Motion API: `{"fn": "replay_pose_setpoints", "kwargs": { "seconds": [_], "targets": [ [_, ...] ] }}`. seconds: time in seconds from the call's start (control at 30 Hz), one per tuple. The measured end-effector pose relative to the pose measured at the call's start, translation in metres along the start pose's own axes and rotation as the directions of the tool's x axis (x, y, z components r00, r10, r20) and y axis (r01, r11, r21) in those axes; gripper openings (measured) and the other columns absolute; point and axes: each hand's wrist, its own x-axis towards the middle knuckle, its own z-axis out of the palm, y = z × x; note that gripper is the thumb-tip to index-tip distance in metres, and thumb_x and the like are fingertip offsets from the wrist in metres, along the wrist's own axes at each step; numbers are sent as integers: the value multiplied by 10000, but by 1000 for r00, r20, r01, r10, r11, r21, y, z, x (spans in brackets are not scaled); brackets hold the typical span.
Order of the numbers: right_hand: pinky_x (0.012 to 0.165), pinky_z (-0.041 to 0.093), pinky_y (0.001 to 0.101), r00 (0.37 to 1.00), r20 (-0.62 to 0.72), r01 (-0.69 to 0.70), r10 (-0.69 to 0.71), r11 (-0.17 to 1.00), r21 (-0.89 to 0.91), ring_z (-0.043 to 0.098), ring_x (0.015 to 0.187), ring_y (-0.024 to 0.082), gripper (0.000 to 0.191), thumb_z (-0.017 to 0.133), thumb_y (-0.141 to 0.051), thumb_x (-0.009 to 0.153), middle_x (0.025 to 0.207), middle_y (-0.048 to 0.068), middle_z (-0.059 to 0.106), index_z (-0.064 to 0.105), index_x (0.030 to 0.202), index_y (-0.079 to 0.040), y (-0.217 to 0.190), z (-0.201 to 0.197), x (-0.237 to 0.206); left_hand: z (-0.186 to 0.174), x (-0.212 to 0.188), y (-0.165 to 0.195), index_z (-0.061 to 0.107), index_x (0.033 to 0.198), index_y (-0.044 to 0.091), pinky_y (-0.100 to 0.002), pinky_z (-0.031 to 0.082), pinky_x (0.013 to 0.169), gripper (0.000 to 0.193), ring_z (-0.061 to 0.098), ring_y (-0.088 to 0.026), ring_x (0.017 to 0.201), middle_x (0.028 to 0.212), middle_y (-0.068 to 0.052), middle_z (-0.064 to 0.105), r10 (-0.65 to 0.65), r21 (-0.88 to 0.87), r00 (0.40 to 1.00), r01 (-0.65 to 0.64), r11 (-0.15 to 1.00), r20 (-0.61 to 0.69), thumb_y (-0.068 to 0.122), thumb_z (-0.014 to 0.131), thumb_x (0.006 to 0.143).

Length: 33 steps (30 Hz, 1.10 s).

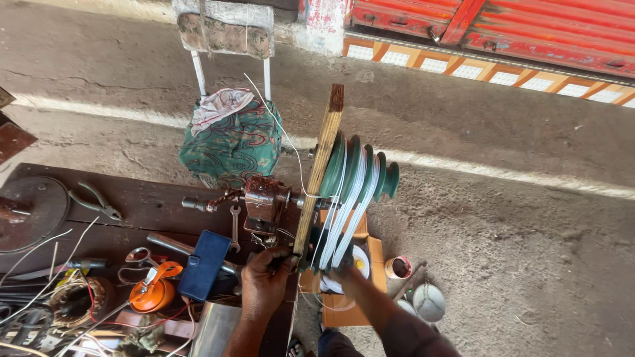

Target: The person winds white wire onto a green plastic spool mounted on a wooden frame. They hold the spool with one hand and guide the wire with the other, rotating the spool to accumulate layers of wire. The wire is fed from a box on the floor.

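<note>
where the wooden board (322, 158) stands on edge at the end of the dark workbench (132, 205), a green stepped former (360, 173) is carried on its right face, with white wire (347, 211) wound in the grooves and a loose strand rising toward the top left. the lower end of the board is gripped by the left hand (264, 277), fingers curled closed around it. the right hand (340, 264) is held low against the white wire under the former; whether it is pinched cannot be told. the wire is judged light, thin and springy, easily kinked, and best taken between fingertips. the board is judged stiff, and the brown geared winder (263, 201) heavy and fixed.
</note>
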Motion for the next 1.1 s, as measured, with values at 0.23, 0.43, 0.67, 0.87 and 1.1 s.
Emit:
{"fn": "replay_pose_setpoints", "kwargs": {
  "seconds": [0.23,0.43,0.67,0.87,1.1],
  "targets": [
    [496,504,377,648,140,644,-749,440,-626,606,555,184,257,726,-253,896,653,36,606,610,743,-81,-66,1,-157,1,0,-8,769,973,11,-282,622,612,158,763,-135,733,836,-92,802,43,-95,999,-44,995,-12,67,805,830],
    [395,469,256,336,341,487,-878,-148,-861,532,468,108,347,841,-326,854,580,13,557,592,702,-139,-216,-66,-165,8,4,-17,743,1024,12,-286,686,655,164,810,-144,758,868,-94,831,24,-263,999,-11,965,47,40,747,863],
    [616,593,322,677,-272,501,-683,700,-509,705,688,125,211,870,-253,803,813,58,781,737,841,-94,-321,-140,-43,7,4,-15,747,1009,23,-300,649,686,131,820,-142,787,871,-90,830,-30,-259,996,50,965,80,42,720,882],
    [748,611,306,940,-213,295,-266,949,115,721,776,131,169,838,-225,832,865,81,766,754,857,-81,-190,-122,94,2,4,-8,759,1021,45,-288,649,685,155,808,-131,791,882,-73,830,-99,-136,993,108,985,71,73,750,870],
    [667,559,313,997,-74,11,1,987,158,682,709,152,135,787,-207,889,817,74,737,745,856,-83,-1,-8,14,1,0,-1,777,992,45,-279,642,637,147,770,-120,760,869,-67,817,-25,-85,999,27,996,29,81,784,850]
  ]
}}
